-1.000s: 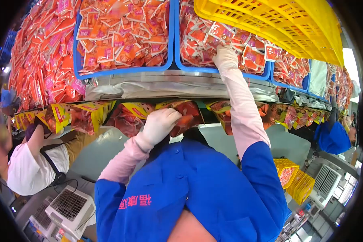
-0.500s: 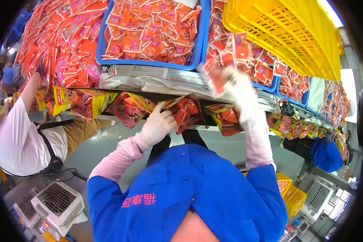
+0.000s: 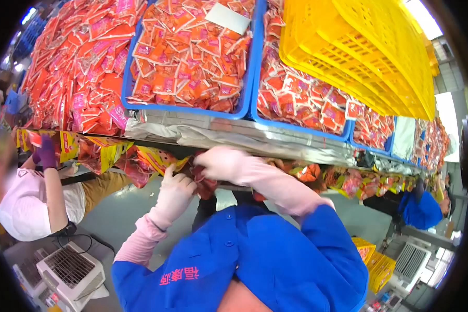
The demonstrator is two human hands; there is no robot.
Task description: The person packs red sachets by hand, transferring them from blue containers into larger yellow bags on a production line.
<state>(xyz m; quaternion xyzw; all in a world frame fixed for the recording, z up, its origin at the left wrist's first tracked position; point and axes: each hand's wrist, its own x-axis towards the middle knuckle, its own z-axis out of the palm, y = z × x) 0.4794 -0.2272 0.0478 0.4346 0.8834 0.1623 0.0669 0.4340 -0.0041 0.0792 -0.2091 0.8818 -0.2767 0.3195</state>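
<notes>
My left hand (image 3: 176, 192), in a pale glove, is closed on the near left edge of an opened plastic bag (image 3: 207, 188) hanging at the table edge. My right hand (image 3: 219, 164), gloved too, reaches across to the mouth of that bag. Its fingers are curled downward and partly hidden, so what they hold does not show. To the left hangs a yellow-edged bag (image 3: 160, 159) with red contents. Beyond the bags stands a blue tray (image 3: 184, 109) full of small red sealed packets (image 3: 190, 62).
Loose red packets (image 3: 80, 67) are heaped at left. Stacked yellow crates (image 3: 359, 57) overhang the right trays. More filled bags (image 3: 359, 183) line the edge at right. A co-worker in a white shirt (image 3: 31, 203) stands at left, and another in blue (image 3: 422, 205) at right.
My right hand has moved left and nearer, from above the right-hand packets with red packets in it to the bag's mouth. My left hand has shifted slightly left and down in view.
</notes>
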